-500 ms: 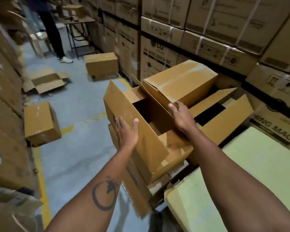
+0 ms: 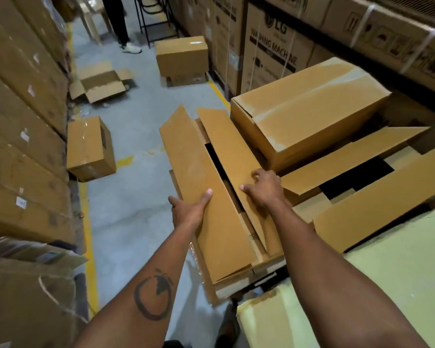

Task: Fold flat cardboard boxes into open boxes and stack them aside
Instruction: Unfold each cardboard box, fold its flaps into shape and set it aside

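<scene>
A brown cardboard box [image 2: 206,197] lies in front of me on a low pile of flat cardboard, its two long flaps nearly folded together with a dark gap between them. My left hand [image 2: 189,209] holds the left flap at its near outer edge, thumb on top and fingers under the edge. My right hand [image 2: 261,187] presses down on the right flap with bent fingers. A closed-up box [image 2: 309,109] sits just beyond on the right, on top of an open box [image 2: 362,187].
Stacked washing machine cartons [image 2: 274,43] line the right wall and brown cartons [image 2: 18,101] the left. On the grey floor lie a small box [image 2: 91,149], an open box [image 2: 101,82] and a far box [image 2: 182,56]. A person's legs [image 2: 121,23] stand at the back. Pale green sheet [image 2: 387,285] at bottom right.
The box was tilted up with its mouth open towards me; now both long flaps are folded down over the opening and the box lies lower on the pile.
</scene>
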`<state>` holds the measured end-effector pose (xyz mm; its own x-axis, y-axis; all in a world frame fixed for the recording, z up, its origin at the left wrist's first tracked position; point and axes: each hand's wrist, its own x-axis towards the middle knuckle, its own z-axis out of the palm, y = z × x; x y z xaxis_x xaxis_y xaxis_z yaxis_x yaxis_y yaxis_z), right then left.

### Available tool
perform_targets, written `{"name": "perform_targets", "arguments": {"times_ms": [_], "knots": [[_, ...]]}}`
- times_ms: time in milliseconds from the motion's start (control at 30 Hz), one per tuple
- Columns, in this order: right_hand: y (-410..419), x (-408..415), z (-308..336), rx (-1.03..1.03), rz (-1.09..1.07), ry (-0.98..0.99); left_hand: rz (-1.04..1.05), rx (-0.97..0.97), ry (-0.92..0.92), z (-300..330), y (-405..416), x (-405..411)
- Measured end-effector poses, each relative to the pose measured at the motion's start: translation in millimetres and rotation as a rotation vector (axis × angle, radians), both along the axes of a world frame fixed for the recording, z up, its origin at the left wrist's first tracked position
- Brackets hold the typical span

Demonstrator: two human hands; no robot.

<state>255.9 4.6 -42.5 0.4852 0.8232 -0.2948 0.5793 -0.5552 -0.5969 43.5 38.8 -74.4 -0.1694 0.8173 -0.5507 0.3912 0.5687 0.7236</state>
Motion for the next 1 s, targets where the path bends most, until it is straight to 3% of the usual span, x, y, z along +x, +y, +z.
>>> {"name": "perform_targets", "arguments": {"times_ms": [167, 400, 700, 1000], "knots": [[4.2, 13.9, -23.3, -0.041, -0.103, 0.026, 0.056, -0.057, -0.019, -11.2, 0.7, 12.5], [8.8, 13.4, -32.2, -0.077, -0.075, 0.073, 0.077, -0.019, 0.072, -15.3, 3.0, 17.7], [-4.0, -23.6, -5.8, 0.047, -0.085, -0.164, 0.074, 0.022, 0.165, 6.8, -5.0, -7.5], [-50.5, -97.7, 60.5, 0.107, -0.186, -0.336, -0.066, 0.096, 0.221, 75.7, -28.2, -77.1]]}}
